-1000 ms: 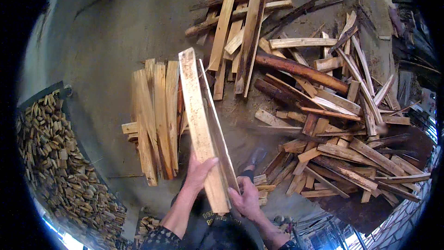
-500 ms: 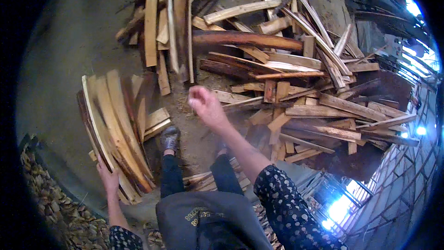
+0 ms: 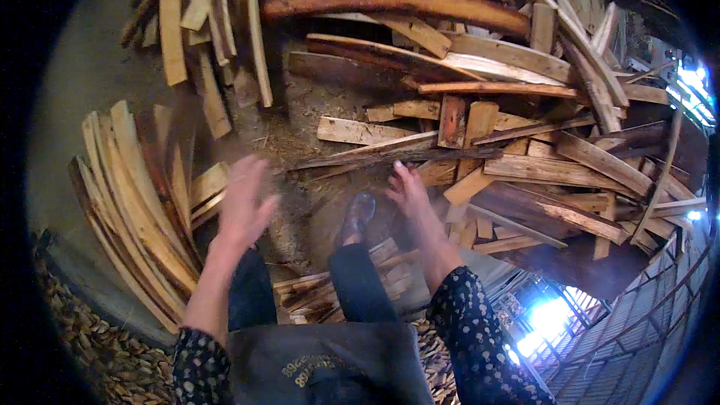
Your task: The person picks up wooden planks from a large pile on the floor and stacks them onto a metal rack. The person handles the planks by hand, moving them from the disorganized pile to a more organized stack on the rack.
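Observation:
My left hand (image 3: 247,201) is in the air between the left stack and the middle of the floor, thumb apart from its fingers, holding nothing; motion blurs it a little. My right hand (image 3: 412,196) hovers just below a thin dark wood strip (image 3: 352,156), its fingers apart. Whether a fingertip touches that strip I cannot tell. Left of my left hand lies a stack of long wood slats (image 3: 124,180), fanned side by side, some edged with bark. Short wood pieces (image 3: 210,189) lie beside the stack.
A jumbled heap of split wood (image 3: 555,169) fills the right, with a long reddish-brown bark-covered slab (image 3: 390,1) across its top. More upright-looking slats (image 3: 172,22) lie at the far left. Small chips (image 3: 97,330) cover the lower left. Loose wood (image 3: 307,296) lies between my legs.
My left hand has left the slat stack and moved right and forward. My right hand has moved right, with its fingers now apart. The view has shifted and my feet have changed place.

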`<act>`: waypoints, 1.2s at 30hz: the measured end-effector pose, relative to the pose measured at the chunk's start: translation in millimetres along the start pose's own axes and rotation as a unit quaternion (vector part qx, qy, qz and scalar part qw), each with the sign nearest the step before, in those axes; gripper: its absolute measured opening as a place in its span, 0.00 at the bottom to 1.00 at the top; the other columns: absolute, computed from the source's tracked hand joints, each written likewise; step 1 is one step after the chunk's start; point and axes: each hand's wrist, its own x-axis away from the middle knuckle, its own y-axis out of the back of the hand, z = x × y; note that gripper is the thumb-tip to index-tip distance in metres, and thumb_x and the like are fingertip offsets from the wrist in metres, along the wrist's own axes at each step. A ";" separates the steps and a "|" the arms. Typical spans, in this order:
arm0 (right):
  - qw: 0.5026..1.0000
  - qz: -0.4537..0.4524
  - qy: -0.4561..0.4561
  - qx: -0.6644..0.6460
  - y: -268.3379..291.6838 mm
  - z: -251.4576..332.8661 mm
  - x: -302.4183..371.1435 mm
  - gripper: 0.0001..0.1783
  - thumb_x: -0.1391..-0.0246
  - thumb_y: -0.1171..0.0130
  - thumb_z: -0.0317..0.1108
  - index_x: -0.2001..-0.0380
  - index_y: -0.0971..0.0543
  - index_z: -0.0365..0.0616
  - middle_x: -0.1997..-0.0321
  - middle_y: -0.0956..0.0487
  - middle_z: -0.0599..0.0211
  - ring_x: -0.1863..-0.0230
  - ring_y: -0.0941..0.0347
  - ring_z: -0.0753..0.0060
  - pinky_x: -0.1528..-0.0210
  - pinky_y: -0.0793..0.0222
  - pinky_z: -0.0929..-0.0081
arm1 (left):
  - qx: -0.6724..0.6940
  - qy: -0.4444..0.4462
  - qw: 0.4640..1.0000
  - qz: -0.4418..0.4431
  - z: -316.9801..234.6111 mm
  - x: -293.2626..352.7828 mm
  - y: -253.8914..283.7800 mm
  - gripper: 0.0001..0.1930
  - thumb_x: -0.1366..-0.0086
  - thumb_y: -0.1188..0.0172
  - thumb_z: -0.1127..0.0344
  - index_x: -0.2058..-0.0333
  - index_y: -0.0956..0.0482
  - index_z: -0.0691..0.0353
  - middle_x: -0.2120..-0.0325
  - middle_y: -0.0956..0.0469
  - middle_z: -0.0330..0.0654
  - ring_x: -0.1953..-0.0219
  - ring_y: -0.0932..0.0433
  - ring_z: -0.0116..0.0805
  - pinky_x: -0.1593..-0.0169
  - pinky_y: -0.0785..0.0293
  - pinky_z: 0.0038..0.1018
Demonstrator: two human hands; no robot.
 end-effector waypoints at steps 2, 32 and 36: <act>0.991 0.068 0.036 -0.113 -6.7 -11.7 -24.9 0.15 0.58 0.40 0.39 0.65 0.31 0.52 0.66 0.30 0.71 0.62 0.34 0.71 0.54 0.38 0.54 | -0.002 -0.050 0.998 0.038 -16.3 -48.8 -61.6 0.31 0.58 0.37 0.66 0.53 0.37 0.65 0.52 0.37 0.52 0.47 0.41 0.48 0.45 0.44 0.36; 0.961 0.263 -0.047 -0.075 -23.0 -95.2 338.4 0.21 0.48 0.51 0.41 0.57 0.33 0.37 0.63 0.29 0.69 0.61 0.35 0.76 0.57 0.38 0.77 | 0.312 0.252 0.904 0.149 -150.9 227.0 143.3 0.16 0.48 0.43 0.63 0.63 0.27 0.68 0.81 0.27 0.36 0.75 0.33 0.19 0.70 0.32 0.23; 0.923 0.379 0.057 -0.038 -94.4 -63.9 339.5 0.15 0.46 0.53 0.38 0.60 0.32 0.38 0.66 0.29 0.73 0.65 0.37 0.83 0.60 0.39 0.81 | 0.228 0.284 0.931 -0.006 -112.6 214.5 208.1 0.10 0.47 0.49 0.71 0.66 0.27 0.67 0.78 0.29 0.35 0.76 0.33 0.21 0.72 0.35 0.20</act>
